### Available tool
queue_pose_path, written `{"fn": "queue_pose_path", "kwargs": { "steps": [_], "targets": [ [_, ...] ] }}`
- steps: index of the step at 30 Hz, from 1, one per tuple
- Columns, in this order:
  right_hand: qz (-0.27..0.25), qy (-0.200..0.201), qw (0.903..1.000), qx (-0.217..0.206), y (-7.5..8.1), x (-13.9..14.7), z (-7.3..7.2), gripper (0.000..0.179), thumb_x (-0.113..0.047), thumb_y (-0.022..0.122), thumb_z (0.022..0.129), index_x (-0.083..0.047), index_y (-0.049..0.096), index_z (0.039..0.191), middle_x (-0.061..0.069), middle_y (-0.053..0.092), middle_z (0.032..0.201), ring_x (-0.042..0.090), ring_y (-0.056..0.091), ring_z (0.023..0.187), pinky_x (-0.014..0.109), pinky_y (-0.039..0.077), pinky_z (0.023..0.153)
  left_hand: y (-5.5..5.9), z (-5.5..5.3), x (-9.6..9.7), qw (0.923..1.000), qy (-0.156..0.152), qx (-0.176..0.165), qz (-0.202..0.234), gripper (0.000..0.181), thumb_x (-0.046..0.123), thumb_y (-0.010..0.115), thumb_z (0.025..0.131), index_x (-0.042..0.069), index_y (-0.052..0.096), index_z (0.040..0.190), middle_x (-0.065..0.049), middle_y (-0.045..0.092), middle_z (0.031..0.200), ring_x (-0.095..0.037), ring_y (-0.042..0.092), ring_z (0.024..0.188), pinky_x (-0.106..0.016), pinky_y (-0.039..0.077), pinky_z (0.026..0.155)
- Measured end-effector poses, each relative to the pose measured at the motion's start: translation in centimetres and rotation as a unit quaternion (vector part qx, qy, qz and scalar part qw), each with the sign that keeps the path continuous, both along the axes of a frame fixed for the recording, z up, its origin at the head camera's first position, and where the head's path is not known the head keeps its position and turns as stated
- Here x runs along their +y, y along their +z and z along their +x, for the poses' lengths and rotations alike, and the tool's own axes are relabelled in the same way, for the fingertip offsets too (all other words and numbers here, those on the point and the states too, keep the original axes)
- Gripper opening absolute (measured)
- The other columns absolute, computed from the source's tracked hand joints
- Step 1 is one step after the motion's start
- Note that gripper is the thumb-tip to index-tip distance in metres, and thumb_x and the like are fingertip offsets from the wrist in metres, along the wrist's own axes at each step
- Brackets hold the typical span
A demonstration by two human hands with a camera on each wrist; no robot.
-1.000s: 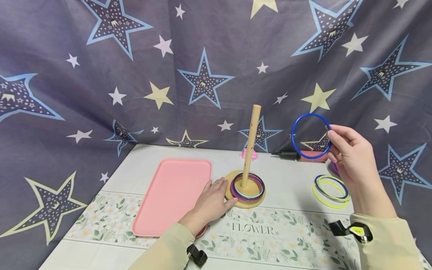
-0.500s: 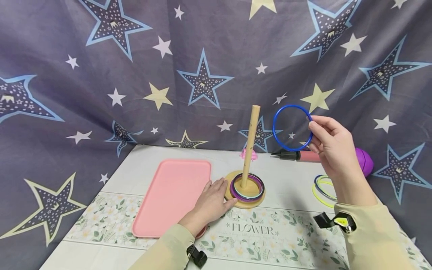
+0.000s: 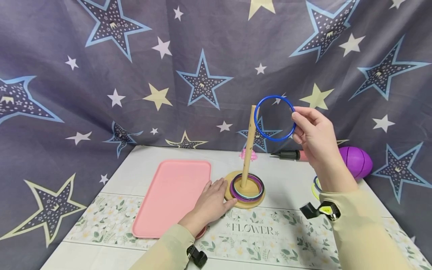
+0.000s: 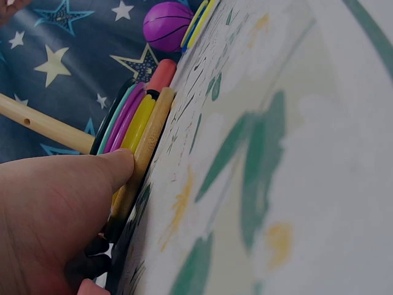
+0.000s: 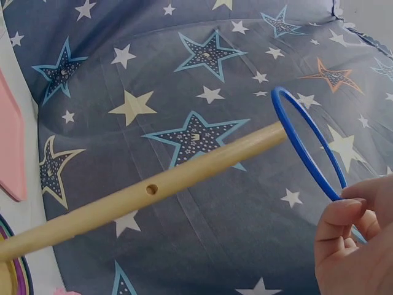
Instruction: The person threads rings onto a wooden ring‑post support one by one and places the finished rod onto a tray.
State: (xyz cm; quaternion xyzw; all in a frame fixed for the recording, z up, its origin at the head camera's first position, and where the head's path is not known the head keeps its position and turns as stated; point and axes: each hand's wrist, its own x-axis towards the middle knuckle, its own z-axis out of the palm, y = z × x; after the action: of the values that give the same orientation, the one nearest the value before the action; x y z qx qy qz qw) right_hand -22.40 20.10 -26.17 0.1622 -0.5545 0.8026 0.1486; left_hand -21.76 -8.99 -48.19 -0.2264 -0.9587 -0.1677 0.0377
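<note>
My right hand (image 3: 315, 137) pinches a blue ring (image 3: 276, 140) between thumb and fingertips, holding it up on edge. In the head view the ring's left side overlaps the top of a wooden pole (image 3: 249, 150); in the right wrist view the ring (image 5: 302, 150) stands at the pole's end, and contact cannot be told. Several rings (image 4: 113, 126), yellow, purple, teal and black, lie stacked round the pole's foot on the round wooden base (image 3: 248, 205). My left hand (image 3: 212, 198) rests with extended fingers at the base's left edge, its thumb touching the rim.
A pink tray (image 3: 172, 195) lies left of the base. Behind stand a small pink item (image 3: 253, 155) and a red-and-black pump (image 3: 291, 155). At the right are a purple ball (image 3: 357, 163) and more rings (image 3: 315, 189), partly hidden by my right arm. A starry curtain (image 3: 216, 33) hangs behind.
My right hand has carried the blue ring leftward and up, from the right side to the pole's top. The purple ball has come into fuller view. My left hand has stayed put.
</note>
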Motion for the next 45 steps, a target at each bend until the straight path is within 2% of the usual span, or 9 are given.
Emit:
{"fn": "queue_pose_path", "kwargs": {
  "steps": [11, 20, 27, 34, 45],
  "targets": [
    [0.010, -0.010, 0.9998, -0.015, -0.5, -2.1, -1.5, 0.011, -0.003, 0.069, 0.108, -0.007, 0.079, 0.111, 0.002, 0.062, 0.085, 0.009, 0.044, 0.058, 0.016, 0.040, 0.048, -0.2, -0.2, 0.0, 1.0000, 0.002, 0.001, -0.002, 0.083, 0.057, 0.060, 0.111, -0.005, 0.045, 0.165, -0.022, 0.043, 0.172, -0.035, 0.035, 0.163, -0.055, 0.016, 0.136],
    [0.016, -0.014, 0.9986, -0.048, -2.1, -2.6, -2.3, 0.013, -0.003, 0.069, 0.109, -0.010, 0.079, 0.110, 0.000, 0.062, 0.083, 0.008, 0.046, 0.058, 0.016, 0.039, 0.048, -0.6, -0.4, 0.0, 0.9999, -0.001, 0.001, 0.010, 0.084, 0.055, 0.063, 0.110, -0.006, 0.046, 0.164, -0.023, 0.043, 0.171, -0.036, 0.035, 0.162, -0.055, 0.017, 0.136],
    [0.036, -0.029, 0.9962, -0.075, -4.1, -2.7, -2.7, 0.015, -0.004, 0.068, 0.110, -0.015, 0.078, 0.108, -0.001, 0.062, 0.083, 0.007, 0.046, 0.060, 0.016, 0.040, 0.049, -0.3, -0.3, 0.1, 1.0000, 0.003, -0.003, 0.001, 0.083, 0.056, 0.062, 0.110, -0.005, 0.045, 0.165, -0.022, 0.043, 0.172, -0.035, 0.035, 0.163, -0.054, 0.016, 0.136],
    [0.036, -0.027, 0.9930, -0.109, -6.6, -2.8, -2.9, 0.015, -0.004, 0.066, 0.111, -0.014, 0.076, 0.108, -0.002, 0.065, 0.085, 0.007, 0.048, 0.061, 0.016, 0.041, 0.049, -0.1, -0.2, 0.1, 1.0000, 0.004, -0.004, 0.000, 0.083, 0.056, 0.061, 0.111, -0.005, 0.045, 0.165, -0.022, 0.042, 0.172, -0.034, 0.035, 0.163, -0.054, 0.016, 0.136],
    [0.066, -0.039, 0.9861, -0.147, -10.4, -2.8, -2.9, 0.010, -0.006, 0.066, 0.111, -0.012, 0.073, 0.111, -0.002, 0.057, 0.082, 0.007, 0.046, 0.065, 0.017, 0.041, 0.050, -0.2, -0.2, 0.1, 1.0000, 0.002, -0.005, 0.004, 0.084, 0.056, 0.062, 0.110, -0.005, 0.045, 0.165, -0.022, 0.042, 0.172, -0.035, 0.034, 0.163, -0.054, 0.016, 0.136]
  ]
}}
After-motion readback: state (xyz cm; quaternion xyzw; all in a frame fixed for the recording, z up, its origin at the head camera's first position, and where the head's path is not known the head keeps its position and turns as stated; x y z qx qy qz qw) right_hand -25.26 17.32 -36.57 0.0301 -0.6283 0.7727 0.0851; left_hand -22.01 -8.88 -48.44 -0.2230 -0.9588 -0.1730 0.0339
